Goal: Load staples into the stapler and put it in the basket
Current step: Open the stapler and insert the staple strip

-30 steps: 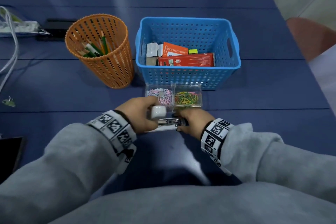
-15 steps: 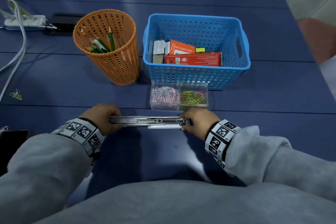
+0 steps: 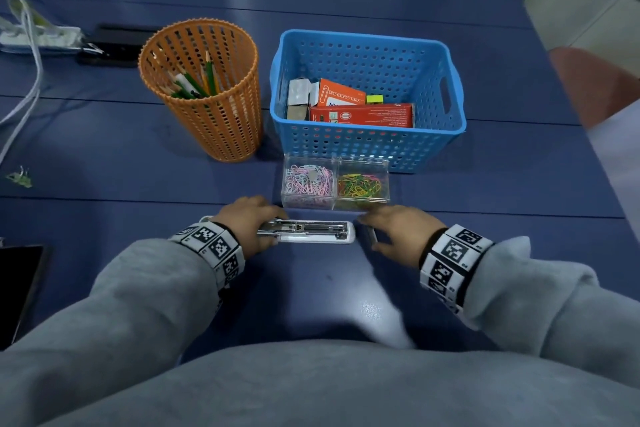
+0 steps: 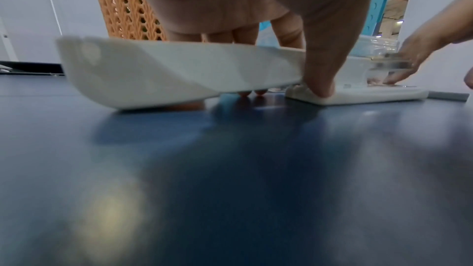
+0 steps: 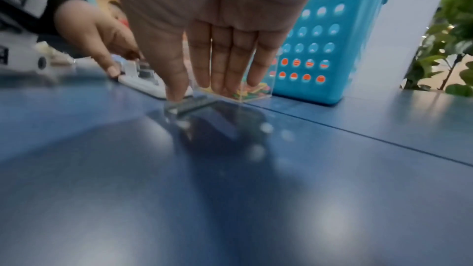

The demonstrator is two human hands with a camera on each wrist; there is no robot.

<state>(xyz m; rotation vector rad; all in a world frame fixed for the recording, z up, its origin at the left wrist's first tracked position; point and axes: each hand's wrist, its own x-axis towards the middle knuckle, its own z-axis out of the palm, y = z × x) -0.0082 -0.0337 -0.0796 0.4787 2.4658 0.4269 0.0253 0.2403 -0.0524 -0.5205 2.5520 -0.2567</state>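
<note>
The white stapler [image 3: 311, 231] lies opened out flat on the blue table, its metal magazine facing up. My left hand [image 3: 273, 229] grips it at the hinge; in the left wrist view the thumb [image 4: 322, 76] presses the base while the white cover [image 4: 166, 70] sticks out to the left. My right hand [image 3: 370, 230] is just off the stapler's right end, fingers straight. Its thumb [image 5: 176, 88] touches a grey staple strip [image 5: 187, 105] lying on the table. The blue basket [image 3: 346, 146] stands behind, holding red and orange boxes.
A clear two-part box of paper clips [image 3: 336, 180] sits between the stapler and the basket. An orange mesh pen cup [image 3: 214, 121] stands left of the basket. A white power strip [image 3: 41, 36] with its cable lies far left, a dark flat device [image 3: 17, 288] at the left edge.
The stapler has been swung open flat. My left hand slid from the cover's far end to the hinge. My right hand let go of the stapler and moved right to the staple strip.
</note>
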